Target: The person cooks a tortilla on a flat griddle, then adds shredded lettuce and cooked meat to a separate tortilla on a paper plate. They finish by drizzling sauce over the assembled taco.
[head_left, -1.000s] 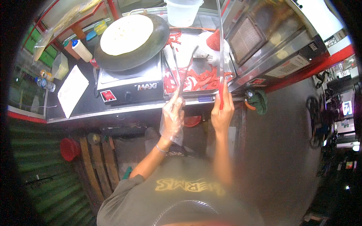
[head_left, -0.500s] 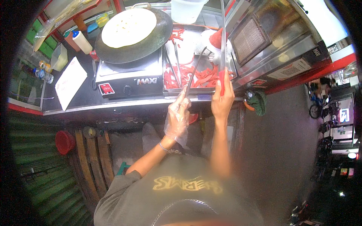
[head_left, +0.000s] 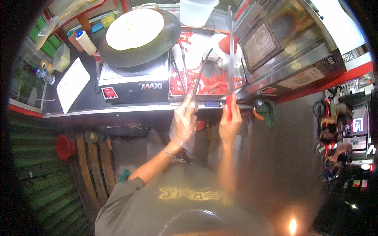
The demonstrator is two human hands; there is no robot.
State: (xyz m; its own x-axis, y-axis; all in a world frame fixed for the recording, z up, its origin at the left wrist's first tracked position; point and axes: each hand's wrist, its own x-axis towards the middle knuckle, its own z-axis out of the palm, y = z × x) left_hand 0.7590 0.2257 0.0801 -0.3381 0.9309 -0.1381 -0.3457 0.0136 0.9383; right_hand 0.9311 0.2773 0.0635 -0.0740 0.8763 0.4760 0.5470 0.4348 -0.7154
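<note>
We make out white lettering (head_left: 151, 86) on the black stove (head_left: 136, 95), yellow lettering (head_left: 195, 193) across the dark shirt (head_left: 134, 210), and a lit sign (head_left: 357, 125) at right.

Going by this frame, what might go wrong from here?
The long knife in the right hand might slip and nick the gloved left hand, which holds a dark rod close by. The flatbread on the round black pan could scorch if the stove is lit, which I can't tell.
</note>
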